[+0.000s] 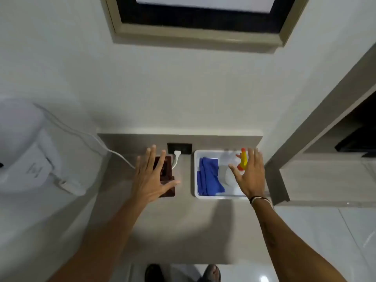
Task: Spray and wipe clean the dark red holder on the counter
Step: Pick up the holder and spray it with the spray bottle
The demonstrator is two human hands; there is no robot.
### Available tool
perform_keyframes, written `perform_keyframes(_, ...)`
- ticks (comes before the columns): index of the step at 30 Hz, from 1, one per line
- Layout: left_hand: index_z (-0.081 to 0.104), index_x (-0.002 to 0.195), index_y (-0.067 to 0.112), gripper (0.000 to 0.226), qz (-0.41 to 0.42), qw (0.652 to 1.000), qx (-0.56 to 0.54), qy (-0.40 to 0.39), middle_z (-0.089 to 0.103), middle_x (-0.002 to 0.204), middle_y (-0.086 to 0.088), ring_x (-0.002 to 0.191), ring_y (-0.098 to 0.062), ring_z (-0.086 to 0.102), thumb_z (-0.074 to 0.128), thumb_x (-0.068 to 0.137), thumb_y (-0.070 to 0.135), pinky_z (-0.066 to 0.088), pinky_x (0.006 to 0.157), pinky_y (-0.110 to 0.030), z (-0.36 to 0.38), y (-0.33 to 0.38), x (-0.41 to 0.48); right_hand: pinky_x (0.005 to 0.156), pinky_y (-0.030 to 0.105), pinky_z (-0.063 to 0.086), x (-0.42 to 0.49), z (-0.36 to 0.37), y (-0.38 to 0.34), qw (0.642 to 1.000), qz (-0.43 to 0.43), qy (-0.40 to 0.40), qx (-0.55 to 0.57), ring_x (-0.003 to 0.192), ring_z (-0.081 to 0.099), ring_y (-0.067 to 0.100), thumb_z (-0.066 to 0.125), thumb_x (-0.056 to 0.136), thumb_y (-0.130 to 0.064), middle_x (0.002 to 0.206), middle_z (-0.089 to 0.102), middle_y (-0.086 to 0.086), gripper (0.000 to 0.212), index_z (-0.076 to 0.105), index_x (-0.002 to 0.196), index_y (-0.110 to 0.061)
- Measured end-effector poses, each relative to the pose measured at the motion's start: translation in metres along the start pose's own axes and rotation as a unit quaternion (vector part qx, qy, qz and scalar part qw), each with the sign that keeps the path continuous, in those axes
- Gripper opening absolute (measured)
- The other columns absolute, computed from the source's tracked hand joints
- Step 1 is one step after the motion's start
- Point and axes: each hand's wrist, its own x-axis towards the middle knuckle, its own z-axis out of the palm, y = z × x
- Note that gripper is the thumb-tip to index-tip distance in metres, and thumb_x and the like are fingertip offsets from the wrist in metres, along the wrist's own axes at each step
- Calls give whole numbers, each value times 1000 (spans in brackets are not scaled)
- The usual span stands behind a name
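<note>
Grip: my left hand [151, 180] is spread open over the red holder [167, 176] on the tabletop [183, 220]; my right hand [249, 176] is open, empty, over the tray [195, 180]. Tray contents: blue cloth [208, 178], spray bottle [243, 159].

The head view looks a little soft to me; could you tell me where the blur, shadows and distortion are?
In the head view, the white appliance at the left edge is blurred; both arms cast soft shadows on the counter; wide-angle distortion tilts the wall frame; the dark red holder stays fairly sharp.
</note>
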Motion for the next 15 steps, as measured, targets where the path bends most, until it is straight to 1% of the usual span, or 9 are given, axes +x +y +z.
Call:
perform_keyframes(1, 1, 175, 24, 135, -9, 999, -1, -37, -13, 183, -13, 169, -36, -9, 24, 73, 109, 4, 134, -66, 3, 0, 1, 131, 54, 34, -2, 4, 3, 999, 24, -2, 30, 161, 31, 37, 67, 97, -58, 171, 35, 15, 91, 30, 166, -12)
perform_keyframes(2, -1, 175, 24, 138, -16, 999, -4, -46, -13, 183, -13, 169, -35, -10, 25, 71, 109, 2, 134, -65, 7, -2, 1, 129, 52, 38, -4, 9, 5, 996, 47, -13, 69, 159, 36, 34, 69, 98, -54, 172, 35, 12, 90, 26, 168, -16)
perform_keyframes(4, -6, 174, 25, 139, -25, 998, -1, -63, -13, 183, -12, 169, -35, -11, 27, 69, 109, 1, 135, -64, 12, -4, 0, 119, 44, 49, -10, 16, 5, 986, 51, -30, 157, 143, 54, 24, 72, 101, -41, 168, 43, 3, 86, 22, 170, -24)
perform_keyframes(5, -8, 174, 25, 139, -27, 997, -6, -67, -13, 183, -13, 169, -35, -11, 30, 69, 108, 1, 134, -63, 13, -4, 1, 115, 42, 53, -11, 20, 4, 978, 52, -28, 202, 137, 59, 23, 73, 102, -35, 165, 47, -1, 86, 20, 170, -26)
perform_keyframes(7, -6, 174, 25, 136, -30, 997, -13, -66, -11, 184, -13, 169, -36, -10, 43, 73, 102, 0, 133, -61, 15, -1, 2, 117, 49, 53, -13, 26, 1, 967, 60, -19, 245, 142, 58, 28, 71, 104, -28, 166, 47, 0, 86, 17, 171, -26)
perform_keyframes(9, -1, 175, 23, 132, -34, 998, -13, -59, -7, 184, -14, 170, -37, -7, 59, 79, 92, 1, 133, -62, 13, 1, 4, 118, 56, 52, -13, 32, 2, 965, 78, -12, 251, 145, 56, 30, 67, 106, -26, 166, 47, 1, 82, 17, 171, -24)
perform_keyframes(11, 5, 175, 20, 126, -37, 998, -16, -57, -1, 184, -16, 170, -39, -4, 68, 84, 81, 4, 134, -63, 14, 2, 5, 116, 54, 54, -13, 38, 3, 960, 100, -6, 263, 142, 58, 27, 64, 108, -26, 163, 50, -2, 77, 19, 170, -26)
perform_keyframes(13, 12, 175, 18, 119, -38, 997, -22, -56, 7, 183, -17, 170, -40, 0, 75, 88, 69, 7, 135, -64, 14, 1, 3, 115, 51, 55, -12, 43, 3, 954, 125, 9, 272, 136, 60, 21, 63, 109, -26, 159, 55, -3, 71, 24, 169, -26)
perform_keyframes(15, 17, 174, 15, 114, -44, 997, -34, -58, 15, 181, -18, 170, -40, 5, 81, 89, 55, 11, 135, -63, 12, 1, 4, 114, 43, 54, -7, 49, 5, 951, 144, 32, 273, 129, 60, 16, 63, 109, -25, 154, 60, -2, 66, 32, 166, -25)
